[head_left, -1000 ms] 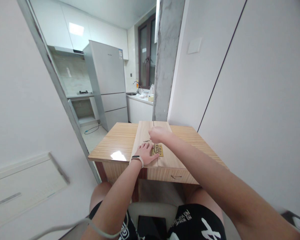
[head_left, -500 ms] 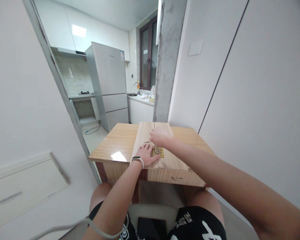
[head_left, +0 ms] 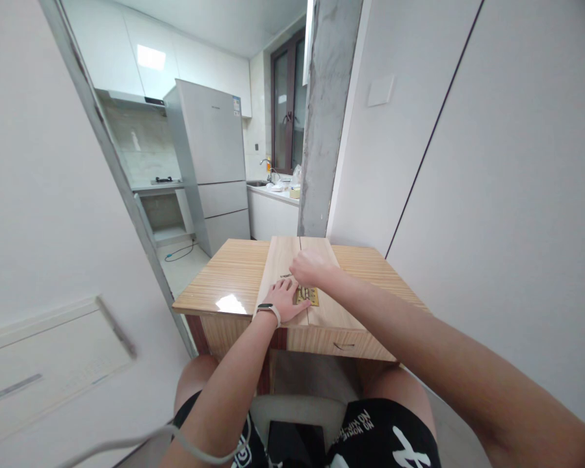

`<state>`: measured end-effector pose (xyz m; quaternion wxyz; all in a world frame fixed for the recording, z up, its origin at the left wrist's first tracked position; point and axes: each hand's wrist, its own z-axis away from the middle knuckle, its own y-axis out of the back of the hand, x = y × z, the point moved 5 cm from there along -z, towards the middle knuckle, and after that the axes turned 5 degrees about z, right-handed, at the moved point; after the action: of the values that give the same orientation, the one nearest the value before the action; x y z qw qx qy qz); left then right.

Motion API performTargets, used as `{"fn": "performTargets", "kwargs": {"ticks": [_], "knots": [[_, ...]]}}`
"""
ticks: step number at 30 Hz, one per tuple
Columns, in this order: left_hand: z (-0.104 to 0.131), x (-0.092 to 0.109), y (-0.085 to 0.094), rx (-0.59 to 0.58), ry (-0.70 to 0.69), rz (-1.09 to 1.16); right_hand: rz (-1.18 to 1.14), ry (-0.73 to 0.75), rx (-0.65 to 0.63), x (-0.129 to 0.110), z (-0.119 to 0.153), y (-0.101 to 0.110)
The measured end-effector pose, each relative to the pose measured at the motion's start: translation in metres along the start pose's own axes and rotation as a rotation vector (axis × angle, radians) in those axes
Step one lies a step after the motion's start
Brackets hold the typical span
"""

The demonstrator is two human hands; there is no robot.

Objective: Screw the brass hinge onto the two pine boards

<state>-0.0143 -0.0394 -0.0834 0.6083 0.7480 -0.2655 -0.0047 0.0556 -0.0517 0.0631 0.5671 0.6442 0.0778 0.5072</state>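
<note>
Spread wide and palm down, the left hand point(head_left: 283, 303) presses on the left pale board point(head_left: 279, 259), its thumb reaching across the near edge of the brass hinge point(head_left: 314, 296). Curled into a loose fist, the right hand point(head_left: 310, 267) is just beyond the hinge, over its far end; whether its fingers pinch anything cannot be told, since they are turned down and hidden.

From the head view, the hinge lies across the seam between the left pale board and the right pale board point(head_left: 327, 313), partly covered by the two hands. Beyond and to the left of the hinge, small dark pieces point(head_left: 286, 276) rest on the left pale board, near the fingertips of the left hand. Both boards lie side by side on a glossy wood-grain table point(head_left: 224, 276), which extends to the left and right of the hinge. Nearer the wearer than the hinge, a drawer handle point(head_left: 344, 346) shows on the table's front. A wristband point(head_left: 269, 309) circles the left wrist, to the near left of the hinge.

Well beyond the hinge and to its left stands a grey refrigerator point(head_left: 217, 136); a sink point(head_left: 257, 183) is set in the counter to the right of it, below a dark-framed window point(head_left: 288, 107).
</note>
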Motion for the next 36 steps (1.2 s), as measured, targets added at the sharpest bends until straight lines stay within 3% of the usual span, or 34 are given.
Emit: {"fn": "performTargets", "kwargs": {"ticks": [4,11,15,20,23,36], "knots": [[0.0,0.001,0.001,0.019,-0.016,0.01,0.001,-0.069,0.008,0.002,-0.002,0.002],[-0.001,0.0,-0.001,0.024,-0.025,0.005,-0.051,-0.23,-0.129,0.001,-0.015,0.008],[-0.001,-0.003,-0.002,0.027,-0.025,0.001,-0.079,-0.204,-0.184,0.003,-0.011,0.008],[-0.002,-0.004,-0.004,0.025,-0.021,-0.001,0.034,-0.043,-0.021,-0.005,-0.001,0.018],[-0.002,-0.004,-0.005,0.022,-0.021,-0.006,0.072,0.013,0.005,-0.01,0.002,0.018],[-0.001,0.0,-0.001,0.023,-0.023,-0.014,0.059,-0.014,0.007,-0.007,-0.004,0.014]]}}
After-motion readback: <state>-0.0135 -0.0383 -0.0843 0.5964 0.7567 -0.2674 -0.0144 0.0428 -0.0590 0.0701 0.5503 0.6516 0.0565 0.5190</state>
